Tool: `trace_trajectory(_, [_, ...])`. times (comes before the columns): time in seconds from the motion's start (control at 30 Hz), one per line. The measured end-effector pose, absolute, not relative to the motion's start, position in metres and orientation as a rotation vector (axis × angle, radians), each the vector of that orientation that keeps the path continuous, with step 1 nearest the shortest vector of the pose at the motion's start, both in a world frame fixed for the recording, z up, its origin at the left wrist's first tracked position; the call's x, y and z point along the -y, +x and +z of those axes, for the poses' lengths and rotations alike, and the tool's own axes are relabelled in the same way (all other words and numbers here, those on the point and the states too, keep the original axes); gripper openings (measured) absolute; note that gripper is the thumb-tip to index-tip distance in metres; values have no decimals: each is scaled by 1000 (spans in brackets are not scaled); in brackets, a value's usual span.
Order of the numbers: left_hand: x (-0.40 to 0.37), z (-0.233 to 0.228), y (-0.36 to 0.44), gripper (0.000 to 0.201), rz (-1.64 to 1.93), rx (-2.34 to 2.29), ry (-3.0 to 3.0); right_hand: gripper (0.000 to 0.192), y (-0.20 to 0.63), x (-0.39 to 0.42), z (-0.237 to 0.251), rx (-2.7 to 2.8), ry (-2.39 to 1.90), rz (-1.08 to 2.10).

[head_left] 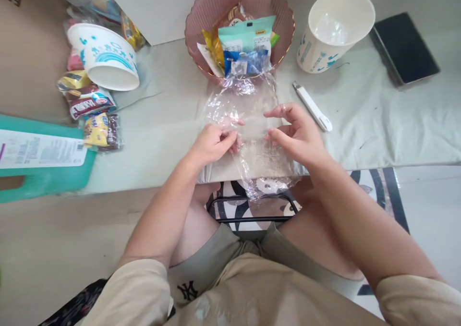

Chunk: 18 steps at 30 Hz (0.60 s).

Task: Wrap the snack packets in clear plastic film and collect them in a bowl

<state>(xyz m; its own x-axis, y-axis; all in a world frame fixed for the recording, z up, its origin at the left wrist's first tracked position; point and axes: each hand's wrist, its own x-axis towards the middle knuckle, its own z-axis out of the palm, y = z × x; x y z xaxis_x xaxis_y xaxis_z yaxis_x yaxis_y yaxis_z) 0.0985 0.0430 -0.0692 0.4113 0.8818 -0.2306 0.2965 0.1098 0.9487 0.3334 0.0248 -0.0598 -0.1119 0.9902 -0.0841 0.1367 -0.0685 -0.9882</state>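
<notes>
A crumpled clear plastic bag (255, 110) stretches from the front of the pink bowl (194, 33) down over the table edge. My left hand (218, 142) pinches the bag's left side between thumb and fingers. On the other side, my right hand (293, 131) is held with thumb and fingers apart, its fingertips at the film; no firm grip shows there. Snack packets fill the bowl, among them a mint-green packet (245, 35) and a blue one (248, 63). Right of my right hand lies a white utility knife (312, 106).
A white paper tub (306, 52) stands at the back right beside a black phone-like device (406, 47). At left, another paper tub (108, 74) lies tipped near small snack packets (103, 131) and a green container (72, 175). A cardboard box (32, 52) rises behind.
</notes>
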Motion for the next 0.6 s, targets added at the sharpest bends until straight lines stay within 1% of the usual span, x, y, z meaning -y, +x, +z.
trace_trajectory(0.17, [-39,-65,91,22,666,-1129,1752,36,334,-28,-62,1381,-1288,1363])
trace_trajectory(0.2, [-38,-63,91,20,678,-1140,1815,35,333,-28,-62,1367,-1296,1356])
trace_trajectory(0.27, [-36,-61,91,18,704,-1166,1882,27,332,-29,-62,1369,-1305,1322])
trace_trajectory(0.33, [-34,-59,92,22,733,-1185,1833,14,332,-29,-61,1393,-1269,1261])
trace_trajectory(0.37, [-33,-58,93,24,757,-1182,1773,12,333,-29,-60,1399,-1240,1231])
trace_trajectory(0.43, [-34,-59,94,22,834,-1139,1653,13,335,-30,-61,1392,-1184,1182])
trace_trajectory(0.53, [-39,-65,94,10,1005,-1049,1606,13,338,-31,-66,1350,-1172,1143])
trace_trajectory(0.6, [-45,-72,92,14,1086,-996,1633,14,339,-32,-70,1295,-1153,1167])
